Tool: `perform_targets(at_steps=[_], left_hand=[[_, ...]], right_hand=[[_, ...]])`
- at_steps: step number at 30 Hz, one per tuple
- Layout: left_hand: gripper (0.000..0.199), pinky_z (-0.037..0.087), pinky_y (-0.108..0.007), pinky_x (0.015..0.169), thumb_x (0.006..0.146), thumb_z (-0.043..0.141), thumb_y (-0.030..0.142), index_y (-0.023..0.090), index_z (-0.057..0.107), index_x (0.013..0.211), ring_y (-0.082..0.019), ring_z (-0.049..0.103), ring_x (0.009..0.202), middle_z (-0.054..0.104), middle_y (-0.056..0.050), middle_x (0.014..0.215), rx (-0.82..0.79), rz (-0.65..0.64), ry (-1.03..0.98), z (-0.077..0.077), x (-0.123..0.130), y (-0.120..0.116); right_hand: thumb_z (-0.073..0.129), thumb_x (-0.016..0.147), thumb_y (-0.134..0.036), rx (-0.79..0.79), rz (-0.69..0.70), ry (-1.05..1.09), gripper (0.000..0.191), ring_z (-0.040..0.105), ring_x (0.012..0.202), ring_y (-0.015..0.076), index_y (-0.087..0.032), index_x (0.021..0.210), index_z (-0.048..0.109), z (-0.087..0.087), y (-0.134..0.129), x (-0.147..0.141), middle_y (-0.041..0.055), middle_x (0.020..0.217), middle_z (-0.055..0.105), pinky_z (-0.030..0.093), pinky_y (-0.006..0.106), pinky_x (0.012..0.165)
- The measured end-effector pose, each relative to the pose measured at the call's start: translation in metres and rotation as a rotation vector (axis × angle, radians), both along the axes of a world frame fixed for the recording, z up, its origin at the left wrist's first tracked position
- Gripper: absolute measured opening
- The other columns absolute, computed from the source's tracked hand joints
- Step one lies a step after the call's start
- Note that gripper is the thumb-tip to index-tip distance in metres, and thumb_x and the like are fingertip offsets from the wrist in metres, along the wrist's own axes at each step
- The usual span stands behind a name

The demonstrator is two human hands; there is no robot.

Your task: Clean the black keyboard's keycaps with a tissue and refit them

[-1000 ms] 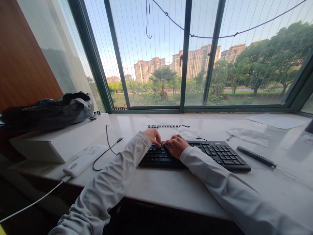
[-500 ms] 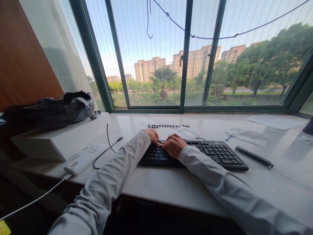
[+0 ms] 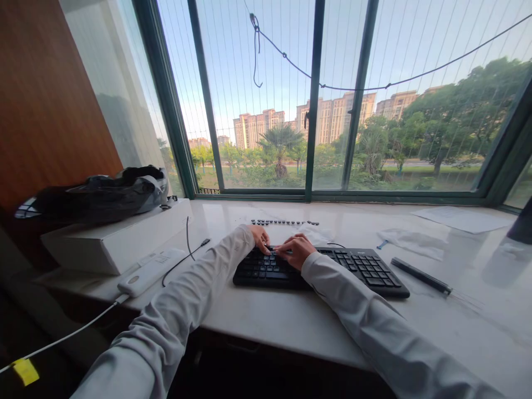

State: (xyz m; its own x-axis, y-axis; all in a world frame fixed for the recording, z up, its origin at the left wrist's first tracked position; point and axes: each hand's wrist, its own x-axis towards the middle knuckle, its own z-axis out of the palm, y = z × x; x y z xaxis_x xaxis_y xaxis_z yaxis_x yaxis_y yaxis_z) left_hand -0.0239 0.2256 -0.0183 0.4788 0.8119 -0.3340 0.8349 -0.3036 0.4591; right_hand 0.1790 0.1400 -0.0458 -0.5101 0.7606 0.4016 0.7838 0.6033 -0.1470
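My left hand (image 3: 260,239) is over the upper left part of the black keyboard (image 3: 349,260), wrist bent, fingers curled downward, thumb and index close together; too small to tell whether a key or anything else is pinched there; my right hand (image 3: 297,251) is just beside it, half closed, fingers bunched and pointing left, fingertips down at the same patch of keys; can't tell if it has hold of something either; the two sets of fingertips nearly meet.

Keyboard lies flat on the pale counter (image 3: 253,316), long side toward me, number pad out past my right sleeve (image 3: 353,291); behind my hands, a line of small dark pieces (image 3: 285,223), keycaps by the look; crumpled clear plastic (image 3: 318,233) behind my right hand; to the right, another clear bag (image 3: 415,244) with a small blue item (image 3: 382,244) at its left end, plus a slim black tool (image 3: 421,275) with thin wires at its near end; paper (image 3: 461,219) farther back; on the left, a white power strip (image 3: 145,274), a dark cable (image 3: 183,257), and a white box (image 3: 103,244) under a black bag (image 3: 100,198).
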Motion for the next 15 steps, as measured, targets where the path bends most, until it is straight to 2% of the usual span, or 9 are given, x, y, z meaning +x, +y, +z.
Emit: perform_targets(at_steps=[1, 3, 6, 9, 13, 15], left_hand=[[0.048, 0.038, -0.018, 0.054, 0.047, 0.077, 0.055, 0.019, 0.069, 0.078, -0.008, 0.051, 0.057, 0.064, 0.003, 0.066, 0.08, 0.003, -0.03, -0.003, -0.004, 0.0], [0.045, 0.041, -0.02, 0.057, 0.061, 0.068, 0.057, 0.02, 0.071, 0.086, -0.01, 0.056, 0.063, 0.067, 0.0, 0.076, 0.341, 0.065, -0.024, -0.01, -0.012, 0.003], [0.034, 0.044, -0.024, 0.067, 0.074, 0.059, 0.051, 0.023, 0.071, 0.09, -0.015, 0.06, 0.077, 0.069, -0.002, 0.086, 0.68, 0.204, 0.072, -0.021, -0.015, 0.013], [0.024, 0.043, -0.031, 0.073, 0.078, 0.056, 0.04, 0.022, 0.071, 0.086, -0.021, 0.06, 0.086, 0.067, -0.006, 0.094, 0.804, 0.236, 0.153, -0.029, -0.008, 0.026], [0.023, 0.042, -0.035, 0.076, 0.08, 0.052, 0.031, 0.018, 0.07, 0.086, -0.025, 0.061, 0.088, 0.065, -0.011, 0.098, 0.903, 0.169, 0.268, -0.037, 0.006, 0.042], [0.023, 0.042, -0.035, 0.075, 0.081, 0.05, 0.028, 0.017, 0.07, 0.086, -0.025, 0.062, 0.087, 0.064, -0.012, 0.098, 0.929, 0.135, 0.316, -0.039, 0.01, 0.049]], right_hand=[[0.05, 0.086, -0.043, 0.026, -0.04, 0.035, 0.025, 0.062, 0.09, 0.0152, -0.034, 0.095, 0.071, 0.001, 0.006, 0.009, 0.001, 0.092, 0.072, 0.029, 0.03, 0.089], [0.045, 0.088, -0.041, 0.081, -0.185, 0.042, 0.029, 0.062, 0.088, 0.0161, -0.031, 0.096, 0.072, 0.005, 0.018, 0.03, 0.0038, 0.089, 0.072, 0.028, 0.031, 0.089], [0.047, 0.085, -0.042, 0.086, -0.372, -0.057, 0.03, 0.06, 0.092, 0.019, -0.027, 0.092, 0.073, 0.008, 0.032, 0.059, 0.0077, 0.092, 0.071, 0.026, 0.034, 0.088], [0.051, 0.081, -0.048, 0.003, -0.448, -0.129, 0.032, 0.059, 0.096, 0.0205, -0.026, 0.092, 0.072, 0.007, 0.039, 0.072, 0.0088, 0.095, 0.071, 0.025, 0.036, 0.089], [0.052, 0.08, -0.045, -0.142, -0.44, -0.226, 0.028, 0.06, 0.091, 0.0204, -0.026, 0.084, 0.073, 0.002, 0.045, 0.071, 0.0087, 0.089, 0.071, 0.024, 0.036, 0.088], [0.054, 0.079, -0.042, -0.168, -0.432, -0.254, 0.025, 0.061, 0.088, 0.02, -0.025, 0.08, 0.073, 0.001, 0.047, 0.069, 0.0085, 0.085, 0.071, 0.023, 0.036, 0.088]])
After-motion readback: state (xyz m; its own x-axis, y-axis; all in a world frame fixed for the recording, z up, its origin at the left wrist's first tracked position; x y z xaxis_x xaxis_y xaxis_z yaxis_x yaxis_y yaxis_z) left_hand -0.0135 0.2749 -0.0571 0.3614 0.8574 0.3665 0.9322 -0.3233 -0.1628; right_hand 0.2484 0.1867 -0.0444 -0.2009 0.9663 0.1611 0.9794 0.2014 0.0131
